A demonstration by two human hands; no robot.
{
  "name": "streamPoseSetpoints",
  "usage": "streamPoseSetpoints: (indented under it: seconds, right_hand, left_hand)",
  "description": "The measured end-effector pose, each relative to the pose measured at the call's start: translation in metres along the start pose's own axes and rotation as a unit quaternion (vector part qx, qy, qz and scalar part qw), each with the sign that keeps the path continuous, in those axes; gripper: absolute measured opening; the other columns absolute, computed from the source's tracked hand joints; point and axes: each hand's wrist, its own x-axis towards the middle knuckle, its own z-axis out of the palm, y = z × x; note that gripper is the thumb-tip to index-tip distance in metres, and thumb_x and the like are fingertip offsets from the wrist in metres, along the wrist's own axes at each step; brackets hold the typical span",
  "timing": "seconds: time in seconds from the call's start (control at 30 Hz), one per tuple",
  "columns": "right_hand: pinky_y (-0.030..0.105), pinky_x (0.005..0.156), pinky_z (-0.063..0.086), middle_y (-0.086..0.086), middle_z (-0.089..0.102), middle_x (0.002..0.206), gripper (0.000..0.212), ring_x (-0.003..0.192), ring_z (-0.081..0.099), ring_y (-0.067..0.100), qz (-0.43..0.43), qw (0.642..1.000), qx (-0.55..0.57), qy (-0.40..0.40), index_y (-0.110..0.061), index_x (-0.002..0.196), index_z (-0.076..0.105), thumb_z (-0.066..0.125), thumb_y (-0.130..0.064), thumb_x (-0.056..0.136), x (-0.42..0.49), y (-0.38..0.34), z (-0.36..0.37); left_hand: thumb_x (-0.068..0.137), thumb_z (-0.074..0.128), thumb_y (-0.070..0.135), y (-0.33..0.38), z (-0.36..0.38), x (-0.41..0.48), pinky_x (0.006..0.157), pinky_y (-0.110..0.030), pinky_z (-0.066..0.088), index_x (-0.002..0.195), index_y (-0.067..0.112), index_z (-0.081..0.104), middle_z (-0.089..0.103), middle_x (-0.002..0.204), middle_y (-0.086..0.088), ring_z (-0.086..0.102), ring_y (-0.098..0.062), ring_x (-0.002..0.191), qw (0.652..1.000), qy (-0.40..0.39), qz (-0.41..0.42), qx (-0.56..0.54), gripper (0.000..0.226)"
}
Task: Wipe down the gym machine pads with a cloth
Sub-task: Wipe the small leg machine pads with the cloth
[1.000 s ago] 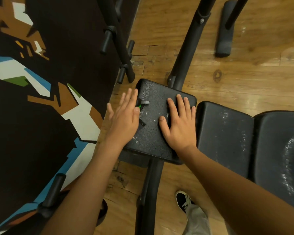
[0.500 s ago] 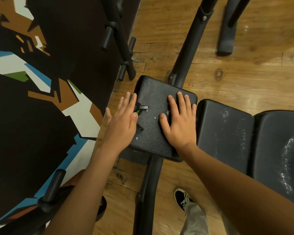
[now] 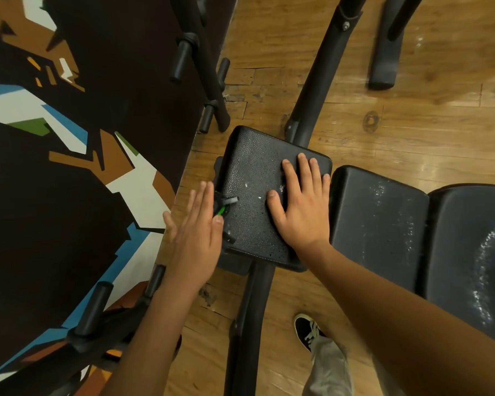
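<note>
A small black textured pad (image 3: 252, 167) of the gym bench lies below me, speckled with droplets. My right hand (image 3: 300, 204) rests flat on its right half, fingers spread. My left hand (image 3: 195, 227) lies flat at the pad's left edge, mostly off it, fingers straight and together. A small black and green object (image 3: 225, 205) pokes out from under its fingers. No cloth is visible. To the right sit the seat pad (image 3: 377, 224) and a larger pad (image 3: 475, 252), both streaked with wet drops.
Black frame tubes (image 3: 317, 81) run up from the pad, and one (image 3: 246, 324) runs down over the wooden floor. Pegs of a rack (image 3: 212, 90) stand at the upper left beside a dark patterned wall (image 3: 69, 181). My shoe (image 3: 309, 332) is below.
My left hand has slid left, from on the pad to its left edge, and the black and green object moved with it. My right hand has stayed flat on the pad.
</note>
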Motion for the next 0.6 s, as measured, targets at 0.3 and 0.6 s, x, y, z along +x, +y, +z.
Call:
streamPoseSetpoints:
  seconds: [0.3, 0.6]
  right_hand:
    - [0.058, 0.125, 0.01, 0.013, 0.024, 0.168, 0.065, 0.157, 0.012, 0.033, -0.004, 1.0, -0.003, 0.01, -0.018, 0.157, 0.038, 0.043, -0.051, 0.101, -0.001, 0.001, 0.001]
    - [0.058, 0.125, 0.009, 0.011, 0.023, 0.168, 0.065, 0.158, 0.011, 0.031, -0.002, 1.0, -0.002, 0.014, -0.02, 0.158, 0.037, 0.042, -0.051, 0.101, -0.001, 0.001, 0.002]
  left_hand:
    - [0.108, 0.023, 0.035, 0.012, -0.008, 0.036, 0.12, -0.05, -0.013, 0.163, 0.03, 0.003, -0.001, 0.168, 0.013, -0.005, -0.005, 0.154, 0.998, -0.003, 0.057, 0.036, 0.058]
    - [0.11, 0.025, 0.032, 0.054, -0.009, 0.132, 0.12, -0.063, -0.008, 0.163, 0.024, 0.008, 0.005, 0.171, 0.004, -0.002, -0.016, 0.157, 0.99, 0.038, 0.087, 0.101, 0.056]
